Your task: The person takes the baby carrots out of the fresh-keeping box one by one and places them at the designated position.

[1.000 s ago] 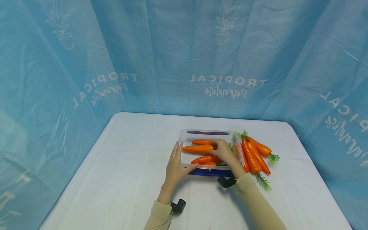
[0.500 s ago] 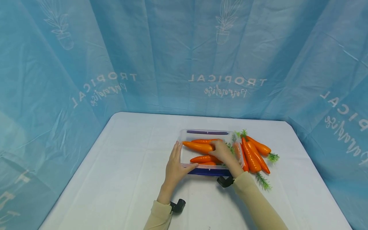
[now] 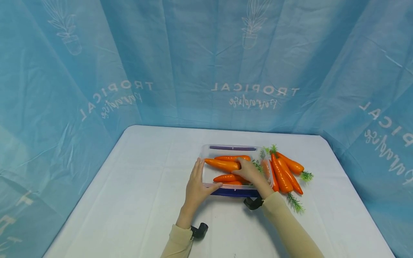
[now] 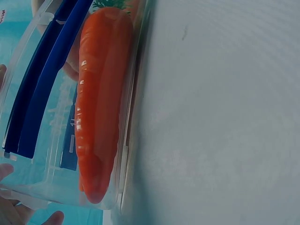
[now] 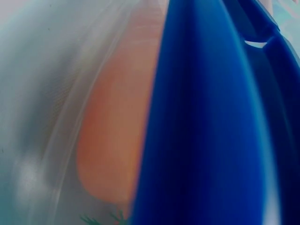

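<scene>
A clear plastic food container [image 3: 235, 151] with blue clip strips holds several orange carrots, some with green tops. My right hand [image 3: 250, 170] reaches inside and grips the thick end of one carrot [image 3: 222, 165], whose tip points left. At the container's left end, my left hand [image 3: 196, 188] touches the wall with straight, spread fingers, its thumb along the front rim. In the left wrist view, another carrot [image 4: 103, 93] lies against the front wall, and part of my left hand [image 4: 16, 211] shows at the corner. In the right wrist view, a blue clip [image 5: 206, 117] covers much of the picture.
Several more carrots [image 3: 282, 177] with leafy tops lie bunched just right of the container on the white-covered table [image 3: 155, 190]. A blue printed curtain [image 3: 206, 71] hangs behind and along both sides.
My right hand has tilted the gripped carrot, its tip swinging slightly toward the back of the container, then stayed nearly still. My left hand has kept its place.
</scene>
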The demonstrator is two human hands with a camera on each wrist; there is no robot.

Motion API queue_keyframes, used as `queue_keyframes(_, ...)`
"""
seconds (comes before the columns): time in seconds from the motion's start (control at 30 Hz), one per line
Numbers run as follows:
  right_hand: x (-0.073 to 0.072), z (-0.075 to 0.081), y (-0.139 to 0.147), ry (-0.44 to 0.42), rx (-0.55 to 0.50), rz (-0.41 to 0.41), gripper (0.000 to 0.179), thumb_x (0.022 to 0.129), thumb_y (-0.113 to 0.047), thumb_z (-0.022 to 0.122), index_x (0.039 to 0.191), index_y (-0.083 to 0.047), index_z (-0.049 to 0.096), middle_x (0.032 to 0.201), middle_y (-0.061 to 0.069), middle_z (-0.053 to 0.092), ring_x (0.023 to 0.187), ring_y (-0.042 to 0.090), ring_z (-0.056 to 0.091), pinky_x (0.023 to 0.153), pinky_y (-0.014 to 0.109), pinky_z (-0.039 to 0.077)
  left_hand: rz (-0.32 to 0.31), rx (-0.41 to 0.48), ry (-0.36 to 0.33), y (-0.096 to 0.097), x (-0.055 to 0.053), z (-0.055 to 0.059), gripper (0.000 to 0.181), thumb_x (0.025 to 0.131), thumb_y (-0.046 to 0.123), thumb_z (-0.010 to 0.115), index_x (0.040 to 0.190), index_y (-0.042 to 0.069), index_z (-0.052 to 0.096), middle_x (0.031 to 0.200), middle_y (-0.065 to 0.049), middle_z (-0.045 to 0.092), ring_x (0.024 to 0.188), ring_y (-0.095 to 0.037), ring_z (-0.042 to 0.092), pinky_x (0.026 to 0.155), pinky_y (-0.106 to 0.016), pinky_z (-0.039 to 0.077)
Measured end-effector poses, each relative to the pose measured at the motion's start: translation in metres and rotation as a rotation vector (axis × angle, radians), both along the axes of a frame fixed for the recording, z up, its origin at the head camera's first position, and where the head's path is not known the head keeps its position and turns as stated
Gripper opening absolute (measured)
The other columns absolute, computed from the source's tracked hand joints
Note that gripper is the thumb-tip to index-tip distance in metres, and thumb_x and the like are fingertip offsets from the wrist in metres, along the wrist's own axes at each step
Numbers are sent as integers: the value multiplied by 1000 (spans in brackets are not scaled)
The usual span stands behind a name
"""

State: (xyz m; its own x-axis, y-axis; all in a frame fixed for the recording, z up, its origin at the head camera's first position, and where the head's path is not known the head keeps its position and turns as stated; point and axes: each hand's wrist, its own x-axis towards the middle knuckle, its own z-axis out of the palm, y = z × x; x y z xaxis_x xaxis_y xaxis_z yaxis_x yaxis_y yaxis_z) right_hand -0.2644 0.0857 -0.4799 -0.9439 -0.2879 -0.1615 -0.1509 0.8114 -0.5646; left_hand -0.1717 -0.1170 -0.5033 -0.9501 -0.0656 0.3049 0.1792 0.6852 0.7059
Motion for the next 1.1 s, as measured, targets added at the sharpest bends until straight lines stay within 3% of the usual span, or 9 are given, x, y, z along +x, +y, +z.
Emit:
queue_keyframes(0.7,2,5,0,104,-60,13,53,83,-22,74,128,1,57,127,19,61,111,34,59,102,52,45,1,12,8,0,0,-1,103,68,54,79,149,13,31,158,-11,25,142,-34,33,109,-58,35)
queue_keyframes(0.97,5,7,0,159,-63,-11,52,80,-28,76,125,-5,62,119,14,67,100,29,61,97,51,46,-4,26,1,0,0,-1,104,68,54,79,150,13,30,159,-10,24,142,-35,32,109,-60,35)
queue_keyframes(1.1,7,10,1,169,-84,-41,54,80,-35,76,126,-11,63,113,9,69,92,24,59,88,45,48,-1,24,0,0,0,0,104,68,54,79,149,12,31,159,-9,23,141,-35,32,108,-60,35)
